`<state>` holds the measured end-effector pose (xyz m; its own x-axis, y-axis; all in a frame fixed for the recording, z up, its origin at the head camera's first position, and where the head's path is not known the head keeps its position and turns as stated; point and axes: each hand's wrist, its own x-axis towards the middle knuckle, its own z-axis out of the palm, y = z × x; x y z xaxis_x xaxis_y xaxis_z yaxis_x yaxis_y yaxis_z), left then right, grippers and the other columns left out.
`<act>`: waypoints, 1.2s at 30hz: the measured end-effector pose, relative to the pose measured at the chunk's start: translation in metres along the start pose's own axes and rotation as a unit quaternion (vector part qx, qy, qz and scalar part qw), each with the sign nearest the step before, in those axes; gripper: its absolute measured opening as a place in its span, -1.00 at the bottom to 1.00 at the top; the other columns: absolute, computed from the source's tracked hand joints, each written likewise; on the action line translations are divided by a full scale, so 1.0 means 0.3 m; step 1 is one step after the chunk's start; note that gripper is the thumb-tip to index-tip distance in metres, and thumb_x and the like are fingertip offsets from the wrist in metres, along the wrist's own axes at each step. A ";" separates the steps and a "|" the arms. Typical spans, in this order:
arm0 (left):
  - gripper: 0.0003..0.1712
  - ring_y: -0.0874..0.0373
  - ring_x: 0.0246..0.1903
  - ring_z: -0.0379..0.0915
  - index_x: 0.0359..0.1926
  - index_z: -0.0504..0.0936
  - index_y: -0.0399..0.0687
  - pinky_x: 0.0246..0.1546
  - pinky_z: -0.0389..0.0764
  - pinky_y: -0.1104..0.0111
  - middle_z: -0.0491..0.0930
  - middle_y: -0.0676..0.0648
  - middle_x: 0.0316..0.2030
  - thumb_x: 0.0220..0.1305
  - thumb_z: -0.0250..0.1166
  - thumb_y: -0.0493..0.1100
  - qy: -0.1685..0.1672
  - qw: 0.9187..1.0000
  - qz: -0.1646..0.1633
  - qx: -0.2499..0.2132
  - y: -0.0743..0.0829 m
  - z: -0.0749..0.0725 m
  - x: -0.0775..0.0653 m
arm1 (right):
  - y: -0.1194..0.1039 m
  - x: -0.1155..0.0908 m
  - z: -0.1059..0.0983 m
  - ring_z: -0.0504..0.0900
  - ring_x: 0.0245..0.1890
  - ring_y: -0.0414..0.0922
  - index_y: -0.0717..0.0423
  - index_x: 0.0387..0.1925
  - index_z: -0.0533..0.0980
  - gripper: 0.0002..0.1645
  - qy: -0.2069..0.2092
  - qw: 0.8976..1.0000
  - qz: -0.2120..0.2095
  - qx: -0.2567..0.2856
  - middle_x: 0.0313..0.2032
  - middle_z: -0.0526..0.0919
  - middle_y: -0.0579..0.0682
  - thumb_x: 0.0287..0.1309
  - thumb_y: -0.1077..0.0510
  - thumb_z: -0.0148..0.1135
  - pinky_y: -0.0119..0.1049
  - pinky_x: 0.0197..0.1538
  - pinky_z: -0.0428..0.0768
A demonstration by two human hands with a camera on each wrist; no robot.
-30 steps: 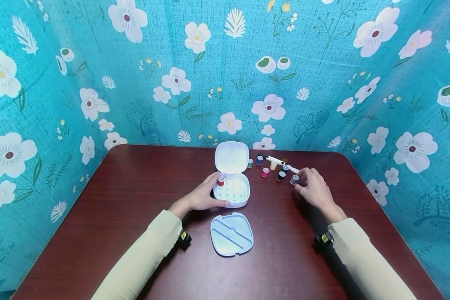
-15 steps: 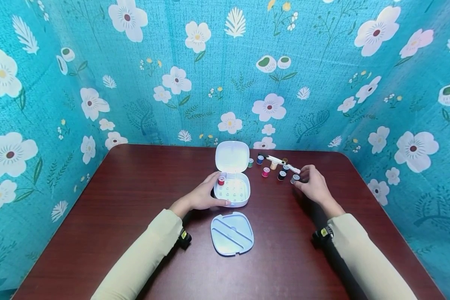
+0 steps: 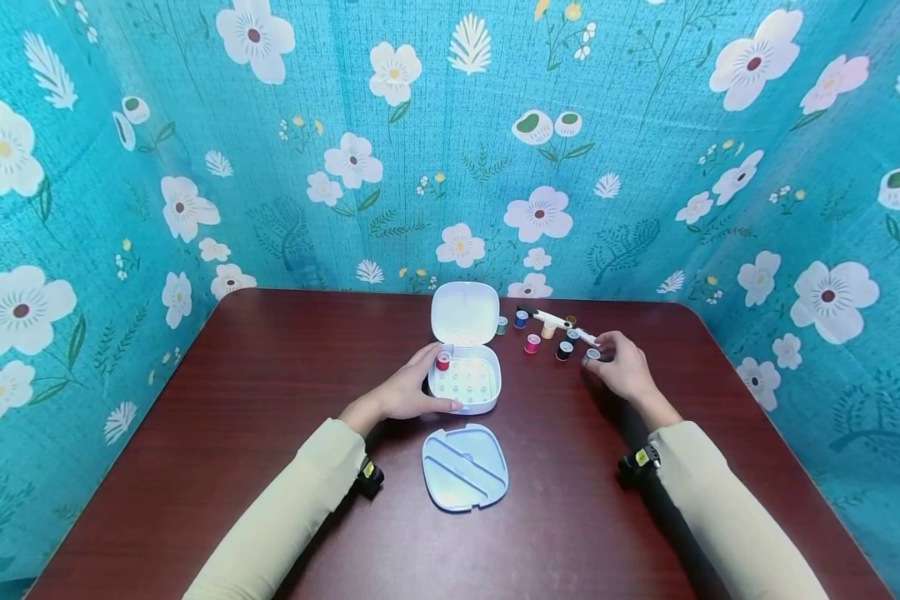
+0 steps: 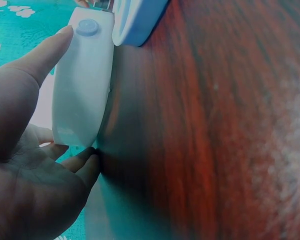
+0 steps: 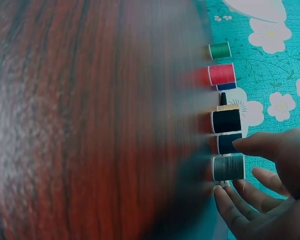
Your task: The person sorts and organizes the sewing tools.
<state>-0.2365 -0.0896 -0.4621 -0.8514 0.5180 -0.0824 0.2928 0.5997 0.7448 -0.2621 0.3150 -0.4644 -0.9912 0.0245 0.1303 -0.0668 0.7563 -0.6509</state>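
Note:
My left hand holds the left side of a small white sewing box. Its thumb lies by the round front button, its fingers at the box's side. The box's lid stands raised. Inside, a red thread spool stands at the back left, among rows of small pegs. My right hand is around a grey thread spool on the table. Its thumb and fingers lie on either side of that spool, with small gaps visible in the right wrist view.
Near the right hand stand black, pink, beige, blue and green spools. A white, dark-tipped tool lies behind them. A pale blue tray lies before the box. A floral curtain hangs behind the table.
The right hand has shifted slightly left and away from me, closing in around the grey spool. The left hand and sewing box have stayed in place.

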 end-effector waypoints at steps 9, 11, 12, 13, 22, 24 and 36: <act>0.33 -0.02 0.53 -0.04 0.64 -0.14 -0.13 0.49 0.11 0.06 -0.12 -0.13 0.61 0.15 0.53 0.18 0.007 1.000 0.004 0.000 0.011 -0.001 -0.003 | -0.004 0.005 0.006 0.66 -0.03 0.22 0.36 0.03 0.52 -0.61 0.004 1.000 0.007 0.000 -0.03 0.67 0.36 0.21 0.27 0.38 0.04 0.05 0.51; 0.33 -0.02 0.53 -0.04 0.64 -0.14 -0.13 0.49 0.11 0.06 -0.12 -0.14 0.61 0.15 0.53 0.18 0.007 1.000 0.006 0.001 0.010 -0.001 -0.002 | -0.003 0.006 0.006 0.66 -0.04 0.21 0.35 0.02 0.53 -0.62 0.001 1.000 0.009 -0.001 -0.04 0.68 0.35 0.21 0.27 0.38 0.03 0.05 0.51; 0.33 -0.03 0.53 -0.04 0.64 -0.14 -0.14 0.49 0.11 0.06 -0.12 -0.14 0.61 0.15 0.54 0.18 0.008 1.000 0.006 0.000 0.009 -0.001 -0.001 | -0.003 0.006 0.006 0.66 -0.04 0.20 0.35 0.02 0.53 -0.63 0.000 1.000 0.010 -0.001 -0.04 0.68 0.34 0.22 0.26 0.37 0.04 0.06 0.51; 0.33 -0.02 0.53 -0.04 0.64 -0.14 -0.13 0.50 0.11 0.06 -0.12 -0.13 0.61 0.15 0.54 0.18 0.008 1.000 0.006 0.001 0.008 -0.001 0.001 | -0.003 0.007 0.006 0.66 -0.04 0.20 0.34 0.01 0.54 -0.64 0.000 1.000 0.010 -0.001 -0.05 0.68 0.33 0.22 0.26 0.37 0.03 0.06 0.51; 0.35 -0.02 0.54 -0.04 0.65 -0.15 -0.09 0.50 0.11 0.05 -0.13 -0.12 0.62 0.13 0.54 0.21 0.005 1.000 -0.003 0.001 0.006 -0.001 -0.001 | 0.002 0.002 0.005 0.68 -0.08 0.17 0.31 -0.06 0.57 -0.72 0.003 1.000 0.001 -0.004 -0.11 0.71 0.30 0.23 0.28 0.36 -0.02 0.01 0.50; 0.36 -0.02 0.53 -0.04 0.65 -0.16 -0.07 0.49 0.11 0.05 -0.14 -0.12 0.62 0.13 0.54 0.22 0.004 1.000 -0.007 0.001 0.006 0.000 -0.001 | 0.001 0.000 0.006 0.68 -0.07 0.17 0.30 -0.06 0.57 -0.72 0.001 1.000 0.004 -0.003 -0.11 0.71 0.29 0.24 0.27 0.36 -0.01 0.02 0.50; 0.35 -0.01 0.54 -0.07 0.65 -0.16 -0.07 0.50 0.10 0.05 -0.14 -0.11 0.62 0.14 0.53 0.21 0.006 1.000 -0.009 -0.002 0.006 0.002 -0.002 | -0.005 -0.005 0.008 0.68 -0.12 0.12 0.31 -0.05 0.59 -0.75 -0.011 1.000 0.011 0.006 -0.13 0.72 0.27 0.27 0.27 0.31 -0.18 -0.14 0.53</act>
<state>-0.2351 -0.0885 -0.4612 -0.8619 0.4993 -0.0886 0.2745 0.6064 0.7463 -0.2607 0.3122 -0.4653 -0.9946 0.0263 0.1003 -0.0469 0.7483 -0.6617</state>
